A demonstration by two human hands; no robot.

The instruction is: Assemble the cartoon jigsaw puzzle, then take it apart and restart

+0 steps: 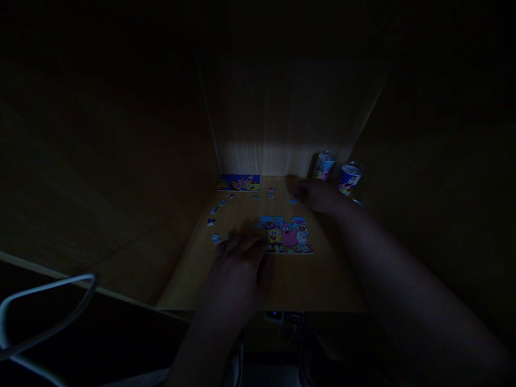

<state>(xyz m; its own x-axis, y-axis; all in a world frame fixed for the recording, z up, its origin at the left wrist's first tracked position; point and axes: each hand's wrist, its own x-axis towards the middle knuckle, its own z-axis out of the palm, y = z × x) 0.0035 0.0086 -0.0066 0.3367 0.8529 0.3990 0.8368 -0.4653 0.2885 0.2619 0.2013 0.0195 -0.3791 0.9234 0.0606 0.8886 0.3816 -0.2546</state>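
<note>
Very dark frame, with only a lit patch of light wooden counter point(322, 279) inside an alcove of wood-grain panels. The back wall panel point(282, 145) catches a band of light; the side panels fall into black. A flat blue cartoon picture card point(238, 183) lies at the back left corner of the counter. Two small cylindrical printed tins point(323, 165) stand side by side at the back right, near the right panel. Scattered small blue puzzle pieces point(212, 221) lie across the left and back of the counter. The partly assembled colourful cartoon jigsaw point(288, 234) lies flat mid-counter. A white cable point(48, 301) loops in the lower left, off the counter. A small dark device with a blue light point(278, 315) sits at the counter's near edge.

Left hand point(242, 263): palm down on the counter, fingers forward, fingertips at or just beside the jigsaw's left edge. It is too dark to tell whether it presses a piece or lies slack.

Right hand point(318, 196): arm stretched from the lower right across the counter. The hand is past the jigsaw's far right corner, just in front of the tins, with fingers pointing left at a single loose blue piece point(293, 201). The fingers are blurred — cannot tell whether they are pinching or released.
</note>
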